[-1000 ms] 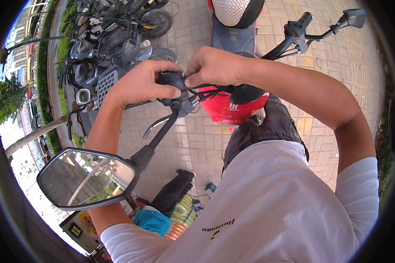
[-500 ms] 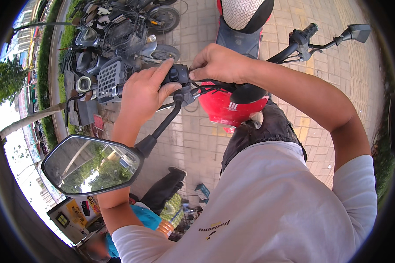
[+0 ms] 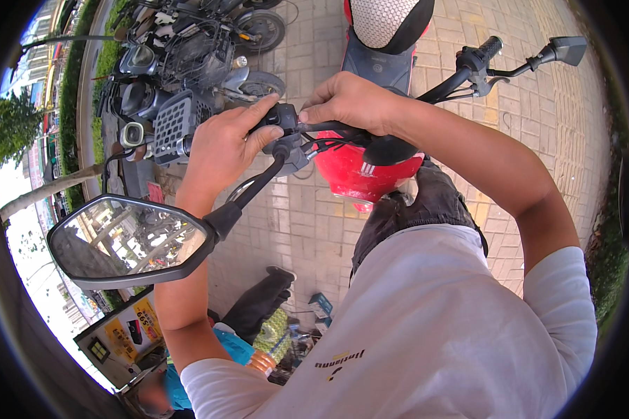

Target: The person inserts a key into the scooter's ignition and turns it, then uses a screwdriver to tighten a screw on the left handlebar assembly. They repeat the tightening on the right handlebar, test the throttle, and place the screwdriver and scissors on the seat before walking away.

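Note:
A black handlebar switch housing [image 3: 284, 117] of a red scooter [image 3: 367, 174] lies between my hands. My left hand [image 3: 220, 146] is closed round its left side, index finger stretched along the top and thumb pressed on the near face. From the right, my right hand [image 3: 349, 103] pinches with thumb and index finger at the housing's right edge, beside the handlebar; what sits between the fingertips is too small to make out. Cables [image 3: 328, 144] run just below the housing. A black-framed rear-view mirror [image 3: 133, 241] on a stalk reaches from the housing across my left forearm.
The handlebar's other grip [image 3: 493, 47] and second mirror [image 3: 566, 50] stand at upper right. A scooter seat [image 3: 388, 24] is at the top. Parked bikes [image 3: 182, 63] crowd the upper left. A person in a blue top [image 3: 234, 343] is at lower left. Paving [image 3: 258, 230] lies below.
The near mirror and its stalk have swung left and upward, and its reflection differs. The switch housing has turned slightly, showing less of its buttons. Both hands stay at the housing.

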Demonstrator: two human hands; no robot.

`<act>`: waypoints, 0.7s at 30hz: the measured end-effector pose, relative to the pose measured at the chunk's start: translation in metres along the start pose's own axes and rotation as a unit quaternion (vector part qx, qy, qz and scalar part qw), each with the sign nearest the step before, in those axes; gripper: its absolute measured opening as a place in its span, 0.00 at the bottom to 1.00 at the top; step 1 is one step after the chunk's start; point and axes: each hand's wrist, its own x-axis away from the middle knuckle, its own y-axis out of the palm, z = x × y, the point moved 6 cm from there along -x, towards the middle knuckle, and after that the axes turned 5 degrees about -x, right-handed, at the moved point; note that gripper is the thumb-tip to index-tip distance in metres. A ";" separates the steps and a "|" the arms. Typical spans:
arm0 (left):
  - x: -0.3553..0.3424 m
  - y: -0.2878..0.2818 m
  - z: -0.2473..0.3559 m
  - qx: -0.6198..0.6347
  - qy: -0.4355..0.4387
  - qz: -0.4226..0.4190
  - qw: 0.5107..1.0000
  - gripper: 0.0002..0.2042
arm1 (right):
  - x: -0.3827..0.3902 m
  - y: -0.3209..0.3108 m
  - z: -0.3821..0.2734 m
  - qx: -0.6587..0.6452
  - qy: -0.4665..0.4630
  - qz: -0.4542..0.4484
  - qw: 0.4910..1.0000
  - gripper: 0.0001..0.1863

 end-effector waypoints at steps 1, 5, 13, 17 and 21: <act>0.000 0.000 0.000 0.001 0.000 0.002 1.000 0.24 | 0.000 0.000 -0.002 0.008 -0.003 0.001 1.000 0.15; -0.001 0.001 -0.001 0.005 -0.016 -0.009 1.000 0.24 | 0.008 0.008 -0.011 0.124 -0.021 0.024 0.992 0.16; 0.000 -0.001 -0.001 -0.007 -0.016 -0.023 1.000 0.25 | 0.000 -0.004 0.011 -0.058 -0.041 -0.020 0.997 0.12; 0.001 -0.001 -0.001 0.003 -0.013 -0.022 1.000 0.25 | -0.005 -0.005 0.000 -0.036 -0.021 -0.034 0.999 0.10; -0.002 -0.004 -0.001 0.029 -0.053 -0.085 0.995 0.25 | -0.002 0.000 -0.011 0.080 -0.096 -0.017 0.992 0.08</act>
